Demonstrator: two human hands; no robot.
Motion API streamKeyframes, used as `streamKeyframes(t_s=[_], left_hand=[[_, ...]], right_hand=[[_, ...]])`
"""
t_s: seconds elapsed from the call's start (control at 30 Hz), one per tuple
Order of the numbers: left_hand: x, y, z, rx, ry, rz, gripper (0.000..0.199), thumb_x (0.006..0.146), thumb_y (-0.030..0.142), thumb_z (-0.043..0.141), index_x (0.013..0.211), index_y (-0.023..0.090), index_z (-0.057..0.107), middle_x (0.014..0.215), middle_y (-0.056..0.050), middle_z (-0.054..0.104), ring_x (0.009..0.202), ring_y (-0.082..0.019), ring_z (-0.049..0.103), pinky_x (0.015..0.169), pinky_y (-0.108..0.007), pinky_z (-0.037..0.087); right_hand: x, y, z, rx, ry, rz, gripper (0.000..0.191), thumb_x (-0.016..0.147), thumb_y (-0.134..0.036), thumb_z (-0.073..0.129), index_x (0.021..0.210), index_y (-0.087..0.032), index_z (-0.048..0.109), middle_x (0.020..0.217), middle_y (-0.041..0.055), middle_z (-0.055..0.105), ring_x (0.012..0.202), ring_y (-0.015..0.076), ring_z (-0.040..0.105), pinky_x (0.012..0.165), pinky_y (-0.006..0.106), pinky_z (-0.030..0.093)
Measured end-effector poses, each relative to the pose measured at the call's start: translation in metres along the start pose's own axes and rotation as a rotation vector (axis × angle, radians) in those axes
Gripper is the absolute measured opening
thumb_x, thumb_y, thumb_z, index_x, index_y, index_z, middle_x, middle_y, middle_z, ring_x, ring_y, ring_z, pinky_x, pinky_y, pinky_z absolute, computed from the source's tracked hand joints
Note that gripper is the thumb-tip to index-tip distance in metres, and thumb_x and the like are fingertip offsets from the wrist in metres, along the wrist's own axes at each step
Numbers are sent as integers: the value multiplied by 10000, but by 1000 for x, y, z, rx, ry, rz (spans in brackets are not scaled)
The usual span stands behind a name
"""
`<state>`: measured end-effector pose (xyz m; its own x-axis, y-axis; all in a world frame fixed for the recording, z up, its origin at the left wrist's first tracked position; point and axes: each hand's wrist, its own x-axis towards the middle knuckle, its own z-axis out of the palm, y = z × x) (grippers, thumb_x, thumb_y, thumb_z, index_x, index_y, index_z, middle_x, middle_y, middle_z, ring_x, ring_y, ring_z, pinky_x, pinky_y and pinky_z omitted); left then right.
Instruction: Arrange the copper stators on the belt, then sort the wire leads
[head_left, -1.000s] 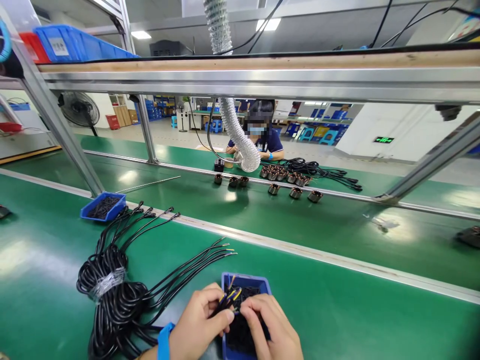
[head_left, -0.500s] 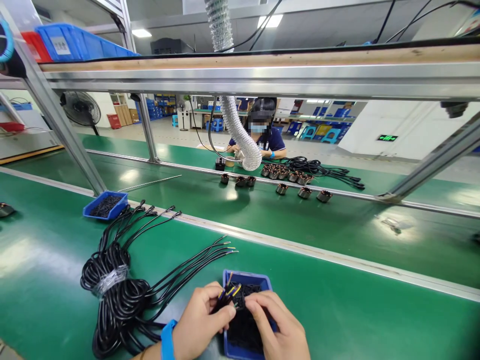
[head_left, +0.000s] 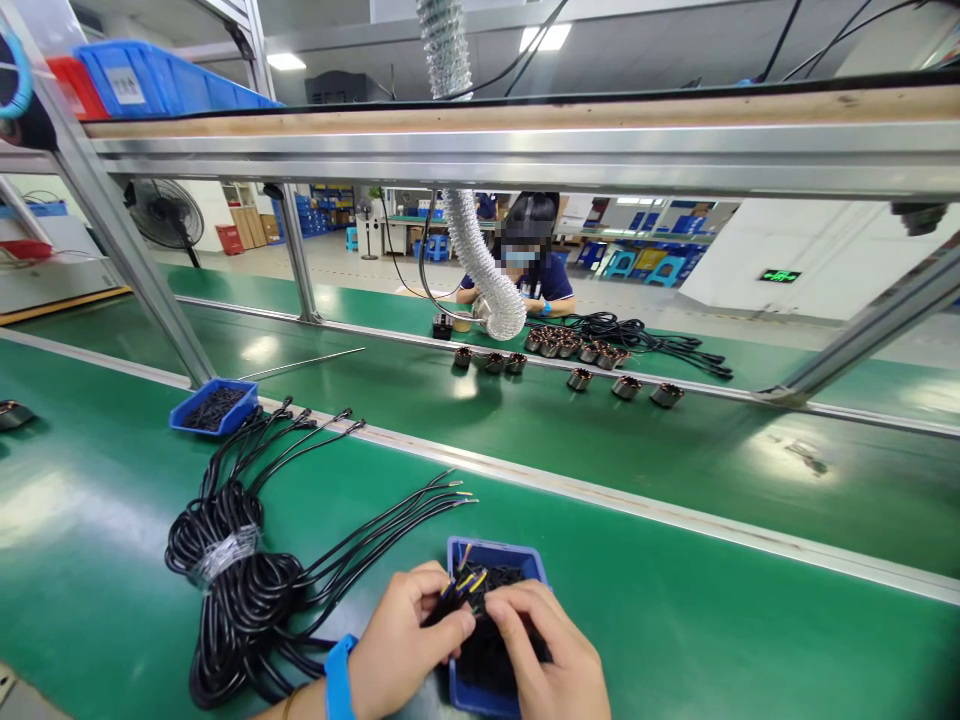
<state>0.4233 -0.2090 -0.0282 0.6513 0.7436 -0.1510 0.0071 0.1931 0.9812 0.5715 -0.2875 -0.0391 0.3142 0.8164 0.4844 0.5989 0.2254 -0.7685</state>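
Note:
My left hand (head_left: 412, 625), with a blue band at the wrist, is closed around the ends of several black cables (head_left: 454, 592). Yellow, blue and brown wire ends stick up from between its fingers. Close beside it my right hand (head_left: 551, 640) pinches thumb and forefinger together near the wire tips. Whatever sits in that pinch is too small to make out. Both hands are over a blue bin (head_left: 480, 697) of small black pieces. A coiled black cable bundle (head_left: 240, 590), tied with clear wrap, lies to the left, with loose cable ends pointing towards the bin.
A smaller blue bin (head_left: 214, 408) of black pieces stands behind the bundle. Copper-wound motor stators (head_left: 626, 387) stand on the green strip beyond the metal rail. A co-worker (head_left: 525, 270) sits opposite, behind a flexible silver duct (head_left: 480, 260). A shelf beam (head_left: 480, 155) crosses overhead.
My right hand has shifted slightly left, closer to the wire ends in my left hand. The stators on the middle strip have moved a little to the right.

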Motion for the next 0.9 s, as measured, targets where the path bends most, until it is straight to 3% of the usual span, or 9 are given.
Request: streamKeyframes(t_s=[0.13, 0.27, 0.43, 0.5, 0.63, 0.9], left_hand=[[0, -1, 0, 4, 5, 6, 316, 757, 396, 752, 686, 151, 566, 769, 32, 460, 592, -93, 491, 543, -236, 433], [1, -4, -1, -7, 5, 6, 343, 761, 433, 764, 714, 138, 597, 775, 27, 475, 580, -88, 501, 538, -231, 434], [2, -6, -1, -63, 18, 5, 432, 739, 531, 788, 759, 135, 618, 772, 21, 503, 572, -94, 527, 514, -223, 441], [1, -5, -1, -63, 12, 3, 437, 732, 533, 796, 745, 139, 607, 755, 27, 501, 563, -89, 520, 514, -221, 440], [0, -2, -2, -44, -15, -8, 426, 721, 506, 802, 693, 138, 592, 749, 30, 492, 547, -80, 501, 515, -225, 430], [-1, -2, -2, -26, -30, -15, 386, 724, 483, 793, 706, 135, 625, 769, 24, 495, 554, -86, 508, 522, -234, 434]], right_hand=[[0, 0, 0, 3, -20, 14, 210, 973, -287, 588, 810, -236, 710, 745, 12, 702, 673, 160, 665, 642, 228, 537], [-1, 3, 2, -49, -21, -77, 176, 964, -253, 608, 825, -236, 716, 753, 22, 705, 684, 168, 663, 649, 245, 545], [-2, 5, 0, -145, -20, -223, 170, 950, -208, 631, 1060, -260, 750, 816, 29, 701, 741, 170, 662, 686, 258, 554], [0, 5, -2, -111, -31, -179, 173, 965, -209, 607, 1057, -267, 741, 829, 21, 694, 755, 161, 664, 699, 248, 552], [4, 3, -3, -3, -73, -40, 214, 1002, -228, 528, 879, -243, 702, 821, 16, 689, 765, 159, 669, 718, 242, 544], [5, 3, -1, -5, -92, -33, 219, 1002, -250, 533, 854, -239, 694, 802, 26, 682, 750, 172, 655, 702, 255, 537]])
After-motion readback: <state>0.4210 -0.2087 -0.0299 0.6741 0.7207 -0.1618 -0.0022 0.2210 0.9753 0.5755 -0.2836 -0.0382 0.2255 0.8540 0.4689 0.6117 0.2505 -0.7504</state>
